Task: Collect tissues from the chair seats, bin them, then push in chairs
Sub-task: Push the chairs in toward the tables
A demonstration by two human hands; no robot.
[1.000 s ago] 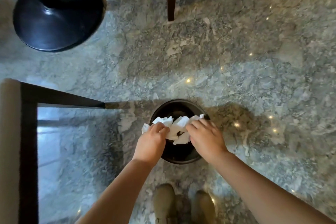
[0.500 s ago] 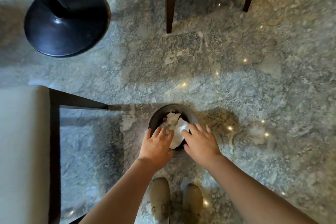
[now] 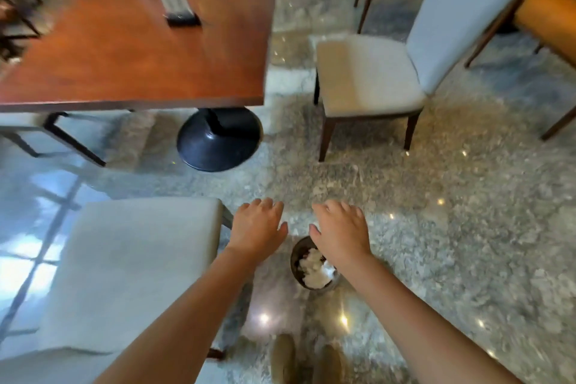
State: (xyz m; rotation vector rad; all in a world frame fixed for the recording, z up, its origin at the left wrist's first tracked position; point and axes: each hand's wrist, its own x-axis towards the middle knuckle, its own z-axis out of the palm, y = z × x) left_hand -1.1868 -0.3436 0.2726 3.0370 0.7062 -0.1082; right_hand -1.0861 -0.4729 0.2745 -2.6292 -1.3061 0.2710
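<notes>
White crumpled tissues [image 3: 313,268] lie inside a small dark round bin [image 3: 296,259] on the marble floor by my feet. My left hand [image 3: 257,227] hovers above and left of the bin, palm down, fingers apart, holding nothing. My right hand [image 3: 341,229] hovers over the bin's far rim, also empty with fingers spread. A pale cushioned chair [image 3: 131,265] stands at my left, its seat bare. A second pale chair [image 3: 364,78] with a tall back stands ahead on the right, its seat bare too.
A reddish wooden table [image 3: 134,40] on a black round pedestal base [image 3: 218,140] stands ahead on the left, with a dark flat object [image 3: 182,17] on top. More chairs and an orange seat [image 3: 548,9] are at the far right. My shoes [image 3: 307,362] show below.
Both hands let go of the tissues, which now lie in the bin, and rose away from it. My view lifted from the floor to take in the table and chairs.
</notes>
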